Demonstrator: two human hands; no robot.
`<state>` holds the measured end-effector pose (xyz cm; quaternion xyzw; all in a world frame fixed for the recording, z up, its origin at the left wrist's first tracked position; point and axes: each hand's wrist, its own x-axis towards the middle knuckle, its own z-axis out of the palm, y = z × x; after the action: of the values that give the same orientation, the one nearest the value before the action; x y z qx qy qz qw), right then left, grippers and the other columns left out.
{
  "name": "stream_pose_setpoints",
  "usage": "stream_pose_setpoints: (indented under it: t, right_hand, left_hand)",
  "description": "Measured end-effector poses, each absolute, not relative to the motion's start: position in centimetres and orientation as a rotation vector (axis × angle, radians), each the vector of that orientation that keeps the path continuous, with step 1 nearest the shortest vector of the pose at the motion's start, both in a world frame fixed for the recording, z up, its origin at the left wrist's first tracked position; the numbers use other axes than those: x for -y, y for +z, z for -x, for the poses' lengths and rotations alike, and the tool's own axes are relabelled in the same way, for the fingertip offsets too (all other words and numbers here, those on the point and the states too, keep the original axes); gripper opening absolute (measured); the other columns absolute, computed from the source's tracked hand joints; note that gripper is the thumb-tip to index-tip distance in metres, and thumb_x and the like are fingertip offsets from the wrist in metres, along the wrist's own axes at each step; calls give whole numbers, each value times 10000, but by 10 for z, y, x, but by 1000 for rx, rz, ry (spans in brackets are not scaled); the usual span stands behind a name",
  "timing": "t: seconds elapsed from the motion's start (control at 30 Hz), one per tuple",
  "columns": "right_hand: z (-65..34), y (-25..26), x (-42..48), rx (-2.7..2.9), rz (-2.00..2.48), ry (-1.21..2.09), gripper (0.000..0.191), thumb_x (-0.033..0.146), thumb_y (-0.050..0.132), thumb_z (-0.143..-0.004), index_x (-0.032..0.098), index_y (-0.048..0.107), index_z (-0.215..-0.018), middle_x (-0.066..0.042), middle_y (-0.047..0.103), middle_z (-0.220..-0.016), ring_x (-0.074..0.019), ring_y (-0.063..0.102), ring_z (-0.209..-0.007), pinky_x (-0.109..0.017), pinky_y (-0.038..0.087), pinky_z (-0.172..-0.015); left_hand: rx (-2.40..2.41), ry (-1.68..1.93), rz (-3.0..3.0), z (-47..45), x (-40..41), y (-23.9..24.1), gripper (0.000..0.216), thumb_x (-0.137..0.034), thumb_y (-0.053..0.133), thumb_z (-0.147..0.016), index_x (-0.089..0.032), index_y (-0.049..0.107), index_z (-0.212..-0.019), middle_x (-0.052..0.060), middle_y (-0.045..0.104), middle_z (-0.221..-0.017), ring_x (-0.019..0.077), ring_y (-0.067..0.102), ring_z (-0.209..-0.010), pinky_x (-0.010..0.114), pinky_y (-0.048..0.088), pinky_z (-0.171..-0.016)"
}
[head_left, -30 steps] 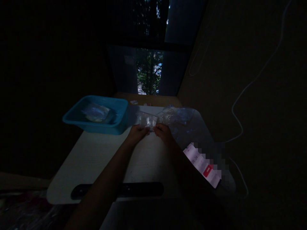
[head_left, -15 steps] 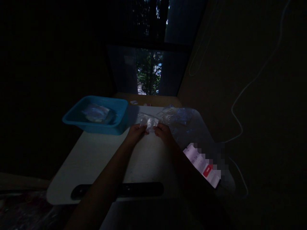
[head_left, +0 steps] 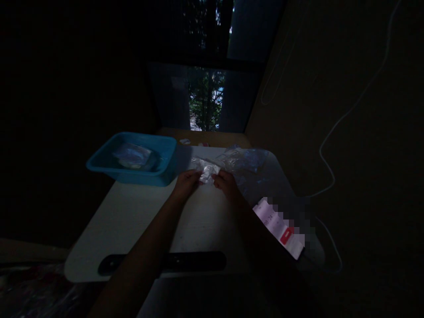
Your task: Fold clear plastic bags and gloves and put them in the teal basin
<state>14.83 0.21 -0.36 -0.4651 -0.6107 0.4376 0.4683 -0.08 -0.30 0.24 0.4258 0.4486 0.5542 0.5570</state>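
Between my two hands is a crinkled clear plastic bag [head_left: 208, 170], shiny where the window light falls on it. My left hand [head_left: 188, 181] is closed on its left edge, thumb and fingers pinched together. On the right side, my right hand [head_left: 225, 181] pinches the bag in the same way. Both hands are low over the white table [head_left: 145, 221]. Just beyond my right hand lie more loose clear plastic bags [head_left: 253, 159]. The room is dark, and whether anything is inside the held bag cannot be made out.
A blue plastic basin [head_left: 147, 177] stands at the table's back left, with flat plastic packets [head_left: 134, 155] inside. A lit phone [head_left: 274, 225] lies at the right edge, with a white cable [head_left: 334, 176] nearby. A black slot [head_left: 195, 261] runs along the front edge. Behind is a window [head_left: 205, 99].
The bag between my hands has shifted slightly and catches more light, its upper edge now looking flatter. Both hands stay in nearly the same place, still gripping it.
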Motion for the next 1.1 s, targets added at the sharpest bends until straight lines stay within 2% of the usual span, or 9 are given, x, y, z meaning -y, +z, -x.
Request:
stream_pose_setpoints:
  t: [0.5,1.1]
  right_hand:
    - [-149,-6,-3,1516,1154,1056,297,411,512,-669,179,438,-500,51,429,-454,-65,382,-442,-211,309,-469]
    - [-148,0,0,1469,1174,1083,337,454,504,-661,182,434,-474,53,409,-419,-62,365,-418,-203,299,-442]
  left_hand:
    - [-1112,1270,-1104,5,-1,-6,309,-406,691,-554,-140,540,-509,-45,457,-407,60,383,-363,202,265,-391]
    - [-1094,1307,-1100,3,2,0,316,-407,690,-545,-143,517,-520,-43,472,-441,63,395,-389,203,269,-408]
